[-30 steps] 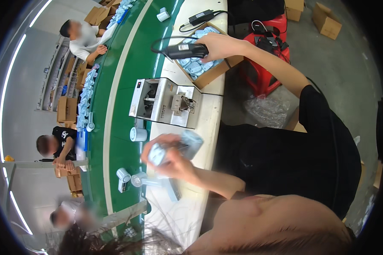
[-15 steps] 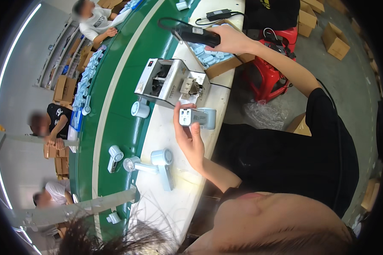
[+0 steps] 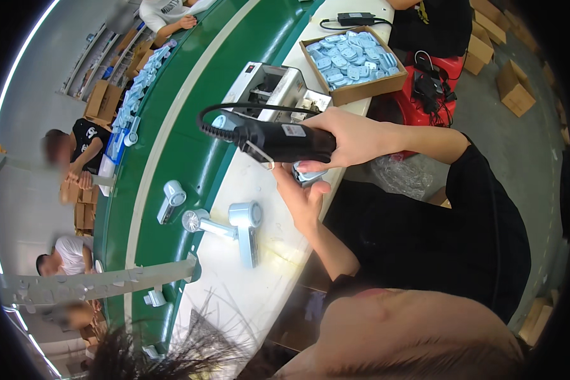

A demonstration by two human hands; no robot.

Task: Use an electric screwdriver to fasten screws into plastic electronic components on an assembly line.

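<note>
Our right hand (image 3: 351, 138) is wrapped around a black corded tool (image 3: 285, 140); our left hand (image 3: 304, 201), fingers partly hidden, holds a light-blue device (image 3: 308, 175) between the two hands. Whether tool and device touch, we cannot tell. We judge the device light, stiff and rather slippery, best held around its casing. On the table (image 3: 284, 221), light-blue fans (image 3: 247, 246) lie left; a cardboard box (image 3: 370, 90) of parts sits right.

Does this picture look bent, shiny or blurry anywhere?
In the head view, the green belt bows and the corners go black; in the head view, pale glare streaks that belt; in the head view, the black tool looks fairly sharp, with wispy dark hair along the lower edge.
</note>
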